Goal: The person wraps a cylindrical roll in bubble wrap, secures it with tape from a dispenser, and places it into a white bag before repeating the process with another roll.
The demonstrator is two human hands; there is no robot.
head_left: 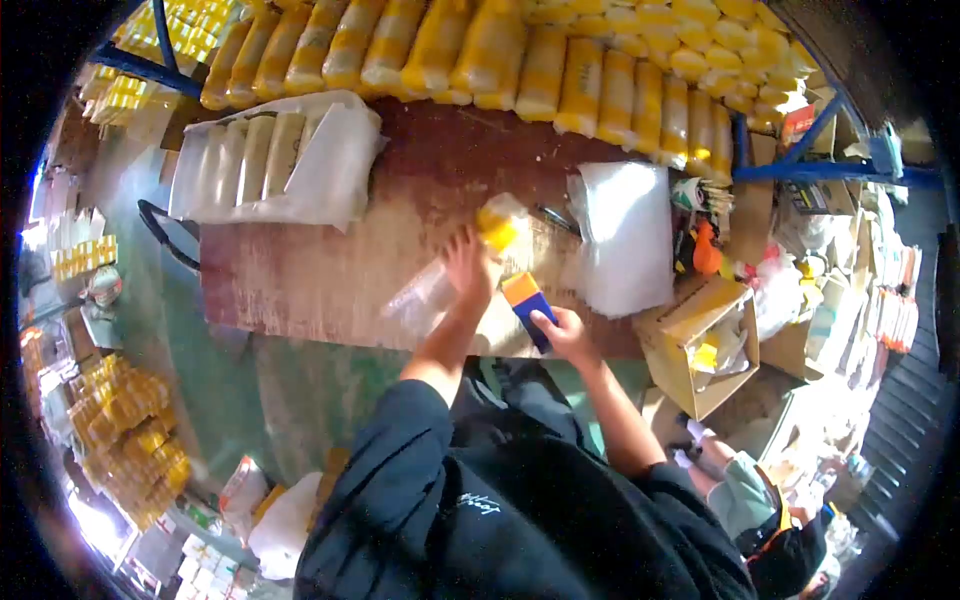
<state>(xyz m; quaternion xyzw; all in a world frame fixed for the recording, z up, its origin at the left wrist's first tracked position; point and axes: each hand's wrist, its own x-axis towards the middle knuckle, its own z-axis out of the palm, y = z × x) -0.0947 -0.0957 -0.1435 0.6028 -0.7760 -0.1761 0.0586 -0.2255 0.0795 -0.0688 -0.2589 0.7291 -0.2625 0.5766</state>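
Observation:
My right hand (568,332) is closed around a small box (528,308), blue with an orange end, above the table's front edge. My left hand (470,266) has its fingers spread over the wooden table (290,270). Under and beside it lies a clear plastic bag (418,298). Just past the fingertips sits a yellow item in clear wrap (501,224), and a dark pen (558,218) lies to its right. Whether my left palm touches the bag is hidden.
Yellow wrapped rolls (490,50) line the back. White foam sheets (626,240) lie right, with an open cardboard box (700,345) beyond. Wrapped tan rolls (255,158) rest at the back left. A seated person (745,495) is at the lower right.

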